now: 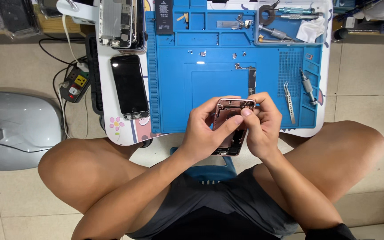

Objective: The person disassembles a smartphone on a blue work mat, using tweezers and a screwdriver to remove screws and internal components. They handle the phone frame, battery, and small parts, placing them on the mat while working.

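Already stripped of its screen point(130, 86) and logic board point(251, 80), the rose-gold phone housing point(230, 129) sits clasped in the left hand point(203, 133) while the right hand point(261, 126) pinches inside its top edge, parts not yet refitted.

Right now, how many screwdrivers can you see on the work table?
3, perhaps more. One silver screwdriver lies on the blue mat's right edge beside the tweezers. A teal-handled one and a silver one lie in the clear tray; others may hide there.
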